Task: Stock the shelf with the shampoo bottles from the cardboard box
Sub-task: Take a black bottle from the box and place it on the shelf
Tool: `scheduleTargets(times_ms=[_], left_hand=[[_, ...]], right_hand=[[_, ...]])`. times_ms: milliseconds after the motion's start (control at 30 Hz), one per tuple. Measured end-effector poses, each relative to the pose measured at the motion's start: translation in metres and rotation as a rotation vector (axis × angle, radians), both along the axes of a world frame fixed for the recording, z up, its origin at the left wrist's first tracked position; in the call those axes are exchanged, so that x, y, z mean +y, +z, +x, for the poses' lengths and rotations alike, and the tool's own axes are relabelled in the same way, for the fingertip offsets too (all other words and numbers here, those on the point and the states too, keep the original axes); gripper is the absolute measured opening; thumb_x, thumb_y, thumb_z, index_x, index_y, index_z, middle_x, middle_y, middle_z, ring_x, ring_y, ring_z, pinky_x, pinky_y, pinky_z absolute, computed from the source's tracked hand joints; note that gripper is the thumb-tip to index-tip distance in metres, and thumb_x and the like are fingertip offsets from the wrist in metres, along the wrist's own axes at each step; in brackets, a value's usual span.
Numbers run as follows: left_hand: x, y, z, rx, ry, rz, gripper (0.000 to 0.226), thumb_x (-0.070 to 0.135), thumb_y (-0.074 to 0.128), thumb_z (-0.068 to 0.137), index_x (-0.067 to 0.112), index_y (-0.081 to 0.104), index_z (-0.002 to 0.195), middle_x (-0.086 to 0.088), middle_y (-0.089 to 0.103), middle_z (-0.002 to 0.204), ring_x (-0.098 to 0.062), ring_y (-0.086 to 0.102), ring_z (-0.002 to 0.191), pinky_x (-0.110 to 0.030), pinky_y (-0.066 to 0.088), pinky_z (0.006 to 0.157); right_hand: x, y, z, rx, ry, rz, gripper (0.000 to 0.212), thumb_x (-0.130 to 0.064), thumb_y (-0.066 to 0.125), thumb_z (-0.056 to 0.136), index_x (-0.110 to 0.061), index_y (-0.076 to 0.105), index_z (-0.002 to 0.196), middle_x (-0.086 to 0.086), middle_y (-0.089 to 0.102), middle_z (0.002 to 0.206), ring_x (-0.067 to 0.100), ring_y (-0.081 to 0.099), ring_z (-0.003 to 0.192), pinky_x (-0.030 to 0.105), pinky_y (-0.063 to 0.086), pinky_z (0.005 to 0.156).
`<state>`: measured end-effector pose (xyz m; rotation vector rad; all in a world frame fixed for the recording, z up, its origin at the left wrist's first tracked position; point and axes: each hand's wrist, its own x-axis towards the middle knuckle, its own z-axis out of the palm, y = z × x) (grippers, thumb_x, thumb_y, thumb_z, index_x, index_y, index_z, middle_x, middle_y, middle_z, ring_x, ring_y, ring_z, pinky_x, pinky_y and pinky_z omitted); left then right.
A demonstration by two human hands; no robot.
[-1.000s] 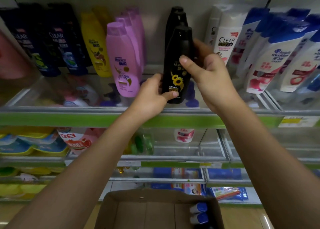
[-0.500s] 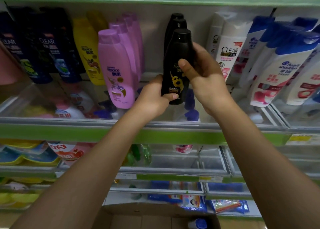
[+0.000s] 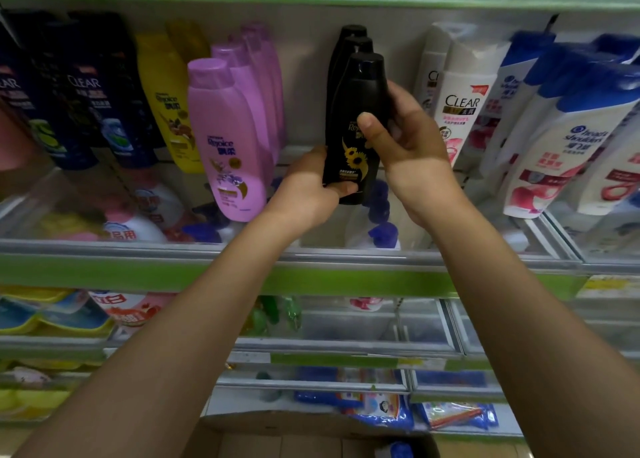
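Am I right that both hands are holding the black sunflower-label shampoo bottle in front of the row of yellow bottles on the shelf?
Not quite: in the head view, both hands, left and right, hold the black sunflower-label shampoo bottle in front of the row of matching black bottles, not the yellow bottles further left.

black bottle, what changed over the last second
Little changed. The black bottle stays upright at the front of its row, right hand round its middle, left hand at its base. The view tipped upward, so the cardboard box shows less. The pink bottles did not move.
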<state>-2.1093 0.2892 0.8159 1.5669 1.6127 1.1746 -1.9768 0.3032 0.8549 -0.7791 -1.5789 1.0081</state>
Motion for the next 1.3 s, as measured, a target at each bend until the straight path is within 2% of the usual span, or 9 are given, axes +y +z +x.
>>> scheduleTargets(times_ms=[300, 433, 533, 667, 867, 1000, 1067, 1167, 1300], left_hand=[[-0.002, 0.002, -0.001, 0.023, -0.014, -0.015, 0.058, 0.029, 0.067, 0.065, 0.011, 0.057, 0.118, -0.007, 0.066, 0.115, -0.022, 0.062, 0.108, -0.043, 0.048, 0.098], [-0.004, 0.002, 0.0, 0.016, -0.001, -0.018, 0.046, 0.019, 0.073, 0.075, 0.013, 0.055, 0.116, -0.006, 0.066, 0.115, -0.023, 0.061, 0.108, -0.044, 0.048, 0.097], [-0.005, 0.003, 0.0, -0.04, 0.024, -0.017, 0.036, 0.01, 0.074, 0.077, 0.017, 0.051, 0.104, -0.006, 0.066, 0.107, -0.023, 0.063, 0.104, -0.043, 0.049, 0.095], [-0.017, 0.006, -0.001, -0.082, 0.052, -0.029, 0.043, 0.011, 0.078, 0.074, 0.018, 0.047, 0.103, -0.004, 0.063, 0.105, -0.023, 0.063, 0.104, -0.042, 0.049, 0.096], [-0.051, 0.008, 0.001, 0.193, 0.186, 0.023, 0.066, 0.03, 0.076, 0.077, 0.008, 0.042, 0.13, -0.011, 0.054, 0.126, -0.025, 0.052, 0.117, -0.039, 0.046, 0.099], [-0.099, 0.006, 0.013, 0.092, 0.141, 0.179, 0.058, 0.025, 0.071, 0.082, 0.012, 0.042, 0.131, -0.002, 0.049, 0.131, -0.015, 0.046, 0.125, -0.037, 0.041, 0.107], [-0.127, 0.003, 0.022, 0.0, 0.092, 0.233, 0.049, 0.02, 0.069, 0.084, 0.016, 0.046, 0.126, 0.006, 0.052, 0.125, -0.007, 0.048, 0.122, -0.032, 0.042, 0.105], [-0.165, -0.007, 0.034, -0.11, 0.02, 0.2, 0.04, 0.016, 0.066, 0.087, 0.017, 0.048, 0.123, 0.004, 0.055, 0.125, -0.002, 0.05, 0.12, -0.026, 0.044, 0.103], [-0.204, -0.031, 0.039, -0.148, -0.031, 0.106, 0.037, 0.019, 0.065, 0.087, 0.024, 0.049, 0.119, 0.008, 0.056, 0.124, 0.0, 0.051, 0.118, -0.027, 0.046, 0.101]], right_hand=[[0.001, 0.003, 0.0, -0.068, -0.024, -0.004, 0.048, -0.011, 0.055, 0.097, -0.011, 0.041, 0.143, 0.004, 0.057, 0.133, 0.012, 0.056, 0.122, 0.028, 0.048, 0.102], [0.002, 0.003, 0.003, -0.084, 0.001, -0.021, 0.048, -0.014, 0.056, 0.096, -0.01, 0.042, 0.142, 0.002, 0.058, 0.132, 0.011, 0.056, 0.122, 0.033, 0.047, 0.105], [0.003, 0.005, 0.007, -0.074, 0.023, -0.061, 0.052, -0.021, 0.061, 0.092, -0.01, 0.044, 0.14, 0.003, 0.059, 0.13, 0.012, 0.058, 0.12, 0.036, 0.048, 0.103], [0.001, 0.007, 0.012, -0.105, -0.009, -0.09, 0.056, -0.023, 0.069, 0.088, -0.013, 0.044, 0.137, 0.004, 0.062, 0.123, 0.015, 0.061, 0.115, 0.037, 0.053, 0.097], [-0.032, 0.001, 0.023, -0.118, -0.146, -0.103, 0.066, -0.023, 0.072, 0.086, -0.018, 0.036, 0.141, -0.004, 0.054, 0.12, 0.006, 0.054, 0.115, 0.014, 0.048, 0.09], [-0.074, -0.012, 0.033, -0.058, -0.185, -0.101, 0.069, -0.025, 0.07, 0.088, -0.019, 0.032, 0.145, 0.003, 0.05, 0.133, 0.01, 0.049, 0.125, 0.007, 0.044, 0.088], [-0.097, -0.021, 0.037, -0.001, -0.186, -0.117, 0.066, -0.023, 0.069, 0.089, -0.02, 0.034, 0.144, 0.003, 0.051, 0.133, 0.009, 0.05, 0.124, 0.014, 0.046, 0.095], [-0.133, -0.036, 0.044, 0.081, -0.185, -0.153, 0.061, -0.018, 0.069, 0.087, -0.02, 0.04, 0.14, 0.003, 0.054, 0.129, 0.01, 0.053, 0.123, 0.029, 0.046, 0.103], [-0.18, -0.059, 0.053, 0.112, -0.191, -0.229, 0.056, -0.009, 0.068, 0.088, -0.019, 0.044, 0.138, 0.003, 0.056, 0.127, 0.011, 0.057, 0.12, 0.025, 0.05, 0.094]])
